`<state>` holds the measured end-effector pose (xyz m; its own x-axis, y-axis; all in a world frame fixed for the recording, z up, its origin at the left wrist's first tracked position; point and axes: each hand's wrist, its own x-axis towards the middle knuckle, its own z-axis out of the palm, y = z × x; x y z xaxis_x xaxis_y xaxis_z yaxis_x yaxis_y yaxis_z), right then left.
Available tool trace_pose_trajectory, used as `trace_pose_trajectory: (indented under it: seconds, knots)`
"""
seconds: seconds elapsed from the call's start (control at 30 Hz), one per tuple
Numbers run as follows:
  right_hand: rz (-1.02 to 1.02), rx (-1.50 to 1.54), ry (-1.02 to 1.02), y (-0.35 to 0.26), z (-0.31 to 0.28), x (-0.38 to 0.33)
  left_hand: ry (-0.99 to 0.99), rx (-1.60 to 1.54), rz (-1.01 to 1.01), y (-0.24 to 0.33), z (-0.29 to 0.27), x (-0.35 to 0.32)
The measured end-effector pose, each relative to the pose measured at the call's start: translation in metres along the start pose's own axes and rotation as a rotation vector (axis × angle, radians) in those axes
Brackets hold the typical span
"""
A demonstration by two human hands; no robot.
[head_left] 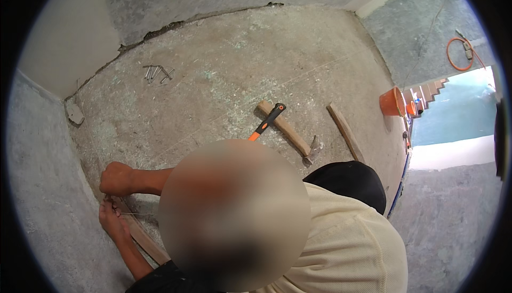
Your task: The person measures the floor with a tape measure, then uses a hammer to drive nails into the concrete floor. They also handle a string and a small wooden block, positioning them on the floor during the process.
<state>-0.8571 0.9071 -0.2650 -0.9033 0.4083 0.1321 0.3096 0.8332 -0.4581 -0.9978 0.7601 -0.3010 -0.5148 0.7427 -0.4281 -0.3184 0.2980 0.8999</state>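
Observation:
At the lower left, beside the wall, my right hand (117,179) is closed in a fist. Whatever it may hold is hidden. Just below it my left hand (111,219) pinches its fingers together at one end of a thin pale string (137,214). That string runs rightward until a blurred patch covers it. A narrow wooden plank (143,235) lies next to my left hand and forearm. Farther right on the floor rests a hammer (269,120) with a black and orange handle; its head is hidden by the blur.
Under the hammer's handle lies a wooden piece (288,131) with a metal head (314,150) at its end. Another wooden strip (345,133) is to the right. Several nails (156,73) sit near the far wall. An orange bucket (392,102) stands by the doorway; an orange cable (449,58) hangs nearby.

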Motion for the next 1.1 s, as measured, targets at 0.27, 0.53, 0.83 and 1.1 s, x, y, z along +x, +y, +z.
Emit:
trace_pose_trajectory:
  seconds: [0.27, 0.53, 0.83, 1.1]
  knots:
    - [0.151, 0.244, 0.013, -0.004, -0.015, -0.005, -0.069, -0.158, -0.162, 0.014, 0.001, 0.004]
    - [0.190, 0.323, -0.029, 0.022, -0.009, -0.004, -0.200, -0.331, -0.212, 0.005, 0.016, 0.003]
    - [0.122, 0.166, -0.105, 0.020, -0.027, -0.002, -0.191, -0.295, -0.218, 0.014, 0.020, 0.003]
    - [0.088, 0.487, -0.035, 0.033, -0.023, -0.017, -0.158, -0.261, -0.200, 0.031, 0.026, -0.007]
